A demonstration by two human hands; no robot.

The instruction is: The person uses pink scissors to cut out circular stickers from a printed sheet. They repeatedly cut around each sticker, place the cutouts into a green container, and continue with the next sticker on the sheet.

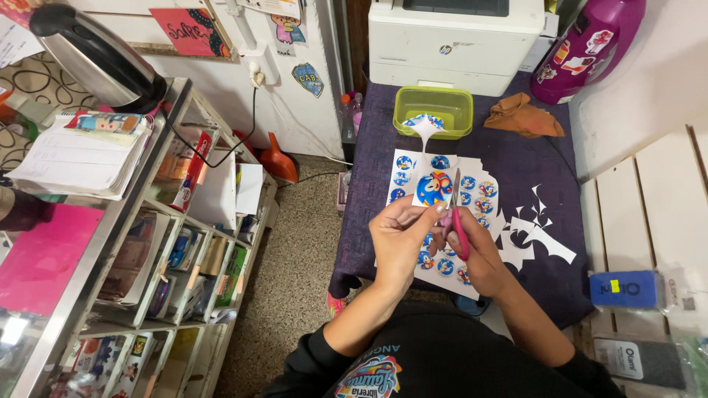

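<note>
Round blue cartoon cutout (pixel 430 187) pinched at its lower edge between thumb and fingers of the left hand (pixel 402 237), held up above the table. Long white paper trimming (pixel 426 131) curling upward from the top of that cutout, apparently not yet severed. Pink-handled scissors (pixel 459 221) gripped in the right hand (pixel 483 258), fingers closed through the loops, blades pointing up and away just right of the pinch, alongside the cutout's edge; whether the blades stand apart or together, hard to tell at this size.

Directly beneath both hands, a printed sheet of small round blue pictures (pixel 472 203) lying flat on the purple tablecloth (pixel 369 184). Upper right corner of the sheet already cut away in steps; most small circles on it not yet cut out, so, judging by that, more left than done. To the right of the scissors hand, white offcuts (pixel 531 236) scattered on the cloth. Beyond the grip, a green plastic tub (pixel 433 110) holding a few finished round pieces, likely the collecting place. Further off past the tub, a white printer (pixel 457 44); to its right an orange cloth (pixel 522 116) and a magenta bottle (pixel 590 44). Well to the left of the pinch, a glass display counter (pixel 110 243) with a steel kettle (pixel 96 59) on top.
</note>
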